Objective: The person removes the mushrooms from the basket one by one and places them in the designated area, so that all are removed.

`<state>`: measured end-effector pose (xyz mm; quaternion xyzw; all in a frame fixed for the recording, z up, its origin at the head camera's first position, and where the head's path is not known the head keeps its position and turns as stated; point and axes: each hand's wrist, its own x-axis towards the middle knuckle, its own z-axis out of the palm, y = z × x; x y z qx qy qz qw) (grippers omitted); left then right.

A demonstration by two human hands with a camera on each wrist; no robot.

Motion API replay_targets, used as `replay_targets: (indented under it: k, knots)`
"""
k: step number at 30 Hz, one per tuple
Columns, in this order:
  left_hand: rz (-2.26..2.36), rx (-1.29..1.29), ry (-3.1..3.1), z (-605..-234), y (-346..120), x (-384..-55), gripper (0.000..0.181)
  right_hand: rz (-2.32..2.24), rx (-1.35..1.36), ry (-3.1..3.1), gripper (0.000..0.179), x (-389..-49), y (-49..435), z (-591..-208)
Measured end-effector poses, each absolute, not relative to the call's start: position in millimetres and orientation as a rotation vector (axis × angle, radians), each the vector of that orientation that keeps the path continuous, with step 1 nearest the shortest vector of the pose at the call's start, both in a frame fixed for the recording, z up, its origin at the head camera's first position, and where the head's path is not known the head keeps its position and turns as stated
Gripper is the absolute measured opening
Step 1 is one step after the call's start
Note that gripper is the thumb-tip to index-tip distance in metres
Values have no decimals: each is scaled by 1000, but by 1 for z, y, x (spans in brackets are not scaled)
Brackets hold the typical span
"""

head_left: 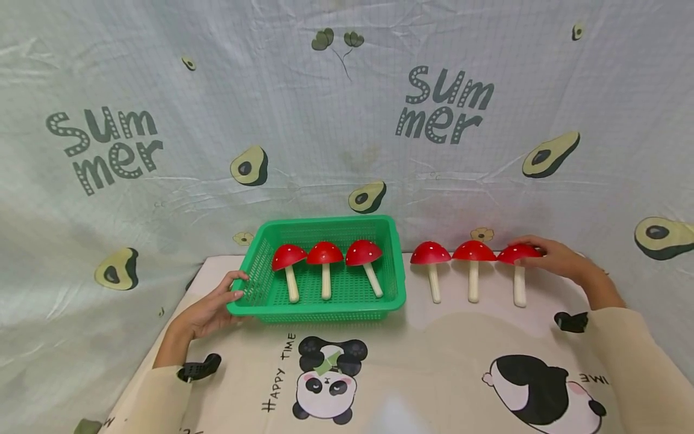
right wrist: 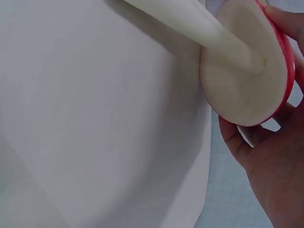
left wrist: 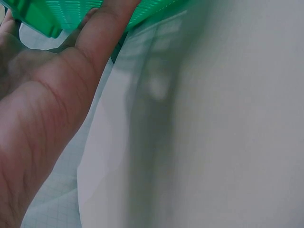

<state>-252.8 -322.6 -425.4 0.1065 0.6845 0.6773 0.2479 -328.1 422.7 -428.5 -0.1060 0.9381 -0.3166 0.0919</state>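
Note:
My left hand (head_left: 214, 307) holds the left side of a green plastic basket (head_left: 320, 309), its fingertips over the rim near the front corner. In the left wrist view the basket's green wall (left wrist: 71, 14) shows beyond the fingers. Three toy mushrooms lie in the basket, among them a middle mushroom (head_left: 325, 253), with red white-dotted caps and cream stems. My right hand (head_left: 561, 260) grips the red cap of the rightmost mushroom (head_left: 519, 286) on the table. From the right wrist, the pale underside of that mushroom (right wrist: 232, 95) and its stem are visible, with thumb and fingers around the cap's edge.
Between basket and right hand, two more mushrooms, a left one (head_left: 431, 253) and a right one (head_left: 473, 251), lie on the table (head_left: 434, 374), whose cloth has panda prints. A pale curtain (head_left: 303, 132) printed with avocados hangs behind the table.

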Motion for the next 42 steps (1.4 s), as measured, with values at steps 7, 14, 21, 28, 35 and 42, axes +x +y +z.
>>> replay_targets:
  k: [7, 14, 21, 28, 35, 42]
  knots:
    - [1845, 305, 1874, -426, -323, -253, 30, -921, -304, 2785, 64, -325, 417, -430]
    - [1834, 307, 1880, -427, -325, -252, 30, -952, -316, 2769, 63, -323, 418, -433]
    - [1844, 317, 1859, -430, -325, -251, 29, -964, -374, 2755, 66, -317, 417, -429]
    - [1842, 315, 1858, -432, -325, -251, 29, -879, -467, 2859, 56, -312, 410, -408]
    - [1862, 325, 1824, -430, -326, -252, 30, -871, -629, 2907, 47, -307, 390, -383]
    - [1863, 337, 1823, -428, -325, -252, 29, -839, -749, 2924, 41, -301, 366, -369]
